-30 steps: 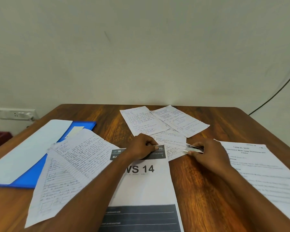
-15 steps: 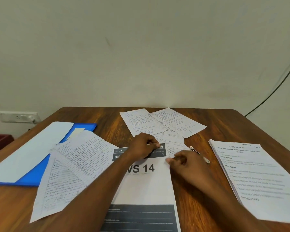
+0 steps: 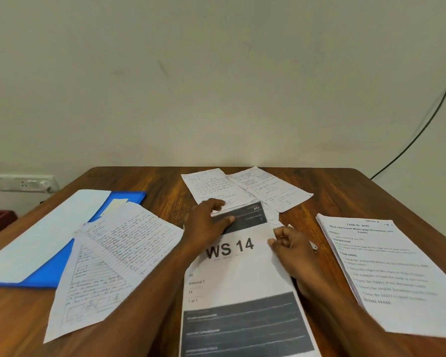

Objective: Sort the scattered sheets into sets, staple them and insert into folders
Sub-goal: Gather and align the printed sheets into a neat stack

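Note:
A printed sheet marked "WS 14" (image 3: 242, 276) lies in front of me at the table's middle, with its near part raised toward me. My left hand (image 3: 206, 228) pinches its top left, fingers lying on the dark header band and thumb at the top edge. On the sheet's right edge, my right hand (image 3: 291, 246) grips with the thumb on top and curled fingers underneath. Two handwritten lined sheets (image 3: 108, 253) overlap at the left. Behind the sheet lie small handwritten sheets (image 3: 271, 189), fanned out. A blue folder (image 3: 49, 269) lies far left under a white sheet (image 3: 36, 233).
A stack of printed pages (image 3: 381, 266) lies at the right, near the table edge. A slim white pen-like thing (image 3: 315, 247) pokes out beside my right hand. The wooden table (image 3: 152, 181) ends at a wall with a socket (image 3: 23, 182) and a dark cable (image 3: 422, 124).
My right hand put down the pen-like thing, then moved left and took the "WS 14" sheet's right edge. The sheet has risen, and my left hand's fingers spread over its header.

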### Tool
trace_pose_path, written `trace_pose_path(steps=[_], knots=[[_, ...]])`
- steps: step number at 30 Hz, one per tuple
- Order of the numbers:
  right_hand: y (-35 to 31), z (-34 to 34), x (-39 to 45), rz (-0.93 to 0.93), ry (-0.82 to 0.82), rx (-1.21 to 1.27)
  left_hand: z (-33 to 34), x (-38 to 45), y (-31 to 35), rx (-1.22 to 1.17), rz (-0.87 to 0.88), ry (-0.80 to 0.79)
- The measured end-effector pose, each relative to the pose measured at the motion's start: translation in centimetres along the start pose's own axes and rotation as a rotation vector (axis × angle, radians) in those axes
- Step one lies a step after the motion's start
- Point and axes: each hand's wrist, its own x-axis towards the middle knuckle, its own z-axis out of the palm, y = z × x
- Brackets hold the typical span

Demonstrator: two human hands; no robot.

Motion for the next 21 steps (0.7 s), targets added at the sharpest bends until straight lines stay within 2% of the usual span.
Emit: trace_pose_path(steps=[3, 6, 12, 18, 21], knots=[[-0.1, -1.4, 0.9, -0.004, 0.055, 0.071, -0.2, -1.6, -0.8, -0.054, -0.109, 0.063], [-0.2, -2.7, 1.3, 0.009, 0.091, 0.14, -0.1, -3.5, -0.9, -0.179, -0.133, 0.121], [-0.1, -4.3, 1.6, 0.034, 0.135, 0.231, 0.2, -7.3, 0.4, -0.551, -0.307, -0.043], [-1.0, -7.9, 1.6, 0.015, 0.211, 0.231, 1.2, -8.5, 2.1, -0.657, -0.315, -0.183], [-1.1, -10.8, 1.5, 0.049, 0.219, 0.218, 2.8, -8.8, 3.8, -0.666, -0.256, -0.17]])
